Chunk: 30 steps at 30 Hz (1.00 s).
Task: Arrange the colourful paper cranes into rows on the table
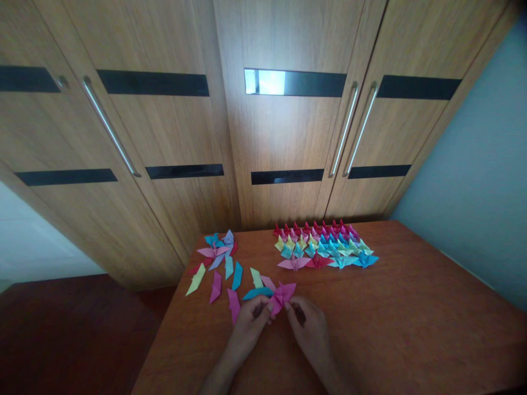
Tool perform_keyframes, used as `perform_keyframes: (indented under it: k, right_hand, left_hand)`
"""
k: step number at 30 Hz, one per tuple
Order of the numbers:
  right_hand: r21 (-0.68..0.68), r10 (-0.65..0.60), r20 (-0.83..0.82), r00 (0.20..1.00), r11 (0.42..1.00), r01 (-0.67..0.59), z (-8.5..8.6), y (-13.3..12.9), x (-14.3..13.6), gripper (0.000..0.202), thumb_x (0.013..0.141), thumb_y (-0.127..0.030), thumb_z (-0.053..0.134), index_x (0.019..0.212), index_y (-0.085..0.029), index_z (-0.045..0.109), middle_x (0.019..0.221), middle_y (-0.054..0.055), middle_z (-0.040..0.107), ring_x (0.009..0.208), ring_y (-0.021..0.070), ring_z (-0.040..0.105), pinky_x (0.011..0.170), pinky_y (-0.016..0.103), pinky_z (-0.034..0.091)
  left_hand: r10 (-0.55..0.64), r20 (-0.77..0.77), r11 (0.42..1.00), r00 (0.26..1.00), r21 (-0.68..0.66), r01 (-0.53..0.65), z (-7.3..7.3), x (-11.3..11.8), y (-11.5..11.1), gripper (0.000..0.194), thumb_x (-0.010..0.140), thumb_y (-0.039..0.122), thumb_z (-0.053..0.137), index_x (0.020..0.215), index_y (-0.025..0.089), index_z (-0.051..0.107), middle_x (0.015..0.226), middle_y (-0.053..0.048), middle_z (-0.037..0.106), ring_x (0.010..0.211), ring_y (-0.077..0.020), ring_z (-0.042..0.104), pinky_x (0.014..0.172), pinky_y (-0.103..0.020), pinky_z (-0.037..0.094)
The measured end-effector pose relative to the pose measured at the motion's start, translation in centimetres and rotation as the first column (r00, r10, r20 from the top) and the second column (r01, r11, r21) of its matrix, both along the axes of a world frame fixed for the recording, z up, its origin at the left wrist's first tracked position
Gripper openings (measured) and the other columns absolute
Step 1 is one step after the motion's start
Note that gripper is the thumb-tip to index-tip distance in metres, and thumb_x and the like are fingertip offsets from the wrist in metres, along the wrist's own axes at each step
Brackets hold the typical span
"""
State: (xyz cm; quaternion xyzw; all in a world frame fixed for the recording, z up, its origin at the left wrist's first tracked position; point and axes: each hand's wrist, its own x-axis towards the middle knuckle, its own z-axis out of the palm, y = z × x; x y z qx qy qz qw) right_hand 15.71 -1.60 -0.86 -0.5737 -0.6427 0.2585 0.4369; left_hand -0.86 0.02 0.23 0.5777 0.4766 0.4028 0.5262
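Between my two hands is a magenta origami crane [282, 295], its wings spread. My left hand [251, 323] pinches it at the lower left side. The thumb and fingers of my right hand [308, 323] close on its right side. Just beyond my left hand lie a blue folded paper piece [258, 292], a pale green one [256, 277] and a pink one [268, 282]. A magenta folded piece [234, 305] rests to the left of my left hand. My fingertips hide part of the crane's lower edge.
Rows of finished paper cranes [321, 241] stand at the back of the wooden table [395, 312]. More cranes [214, 251] are heaped at the back left, with several flat folded pieces [216, 287] nearby. Wardrobe doors [284, 137] rise behind the table; a blue wall [473, 164] is at right.
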Motion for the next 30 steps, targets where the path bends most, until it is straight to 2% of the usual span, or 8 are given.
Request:
perform_keyframes:
  k: [3, 9, 14, 18, 21, 26, 30]
  right_hand:
    - [0.016, 0.014, 0.061, 0.998, 1.0, -0.015, -0.2, -0.1, 0.2, 0.024, 0.088, -0.037, 0.046, 0.076, -0.022, 0.061, 0.072, 0.003, 0.064, 0.064, 0.0166, 0.057, 0.062, 0.026, 0.04]
    - [0.026, 0.018, 0.081, 0.997, 0.999, -0.02, -0.2, 0.0, 0.6, 0.025, 0.087, -0.039, 0.047, 0.075, -0.022, 0.061, 0.069, 0.002, 0.063, 0.062, 0.0165, 0.057, 0.06, 0.025, 0.04]
    - [0.04, -0.096, 0.188, 0.977, 0.995, 0.09, -0.7, 0.7, 2.6, 0.028, 0.088, -0.041, 0.045, 0.076, -0.021, 0.06, 0.072, 0.004, 0.065, 0.063, 0.0168, 0.059, 0.06, 0.025, 0.039]
    - [0.094, -0.234, 0.389, 0.891, 0.972, 0.215, -1.0, 1.8, 4.9, 0.031, 0.09, -0.043, 0.04, 0.082, -0.021, 0.061, 0.076, 0.006, 0.068, 0.062, 0.017, 0.061, 0.056, 0.024, 0.037]
    - [0.129, -0.293, 0.495, 0.818, 0.956, 0.264, -1.0, 2.5, 6.1, 0.032, 0.09, -0.042, 0.038, 0.086, -0.021, 0.062, 0.08, 0.007, 0.069, 0.065, 0.0175, 0.063, 0.054, 0.023, 0.035]
    - [0.128, -0.35, 0.561, 0.75, 0.932, 0.339, -1.4, 2.7, 8.4, 0.032, 0.089, -0.041, 0.04, 0.089, -0.021, 0.065, 0.078, 0.007, 0.069, 0.062, 0.0166, 0.062, 0.05, 0.022, 0.03]
    - [0.13, -0.441, 0.588, 0.678, 0.879, 0.459, -2.1, 2.2, 12.4, 0.033, 0.087, -0.043, 0.044, 0.088, -0.019, 0.066, 0.072, 0.008, 0.068, 0.055, 0.0169, 0.059, 0.047, 0.023, 0.028]
  left_hand:
    - [-0.033, 0.011, 0.999, 0.999, -0.011, 0.033, 0.0, 0.0, -0.1, 0.032, 0.082, 0.047, 0.054, 0.071, 0.016, 0.059, 0.066, -0.001, 0.057, 0.061, -0.0146, 0.052, 0.06, -0.024, 0.04]
    - [-0.055, 0.004, 0.998, 0.999, -0.015, 0.055, 0.2, 0.1, -0.2, 0.032, 0.083, 0.047, 0.054, 0.072, 0.016, 0.059, 0.067, -0.002, 0.059, 0.063, -0.015, 0.053, 0.061, -0.025, 0.041]
    - [-0.064, 0.022, 0.998, 0.998, -0.015, 0.065, -0.1, 0.0, -0.1, 0.031, 0.082, 0.045, 0.055, 0.071, 0.017, 0.058, 0.066, -0.002, 0.059, 0.062, -0.0151, 0.053, 0.061, -0.025, 0.042]
    - [-0.065, 0.029, 0.998, 0.997, -0.026, 0.066, -0.2, 0.0, -0.1, 0.03, 0.081, 0.045, 0.056, 0.071, 0.017, 0.058, 0.066, -0.002, 0.06, 0.062, -0.0153, 0.054, 0.06, -0.025, 0.042]
    - [-0.06, 0.026, 0.998, 0.998, -0.029, 0.061, 0.0, 0.1, -0.2, 0.03, 0.081, 0.046, 0.056, 0.07, 0.017, 0.058, 0.066, -0.002, 0.06, 0.062, -0.0153, 0.054, 0.06, -0.025, 0.041]
    - [-0.044, 0.038, 0.998, 0.998, -0.052, 0.046, 0.5, 0.1, -0.3, 0.029, 0.08, 0.045, 0.057, 0.069, 0.018, 0.058, 0.065, -0.002, 0.06, 0.062, -0.0158, 0.054, 0.06, -0.025, 0.041]
    - [-0.048, 0.041, 0.998, 0.998, -0.03, 0.05, 0.3, 0.0, -0.3, 0.028, 0.082, 0.043, 0.055, 0.071, 0.017, 0.058, 0.067, -0.002, 0.06, 0.064, -0.016, 0.054, 0.061, -0.025, 0.041]
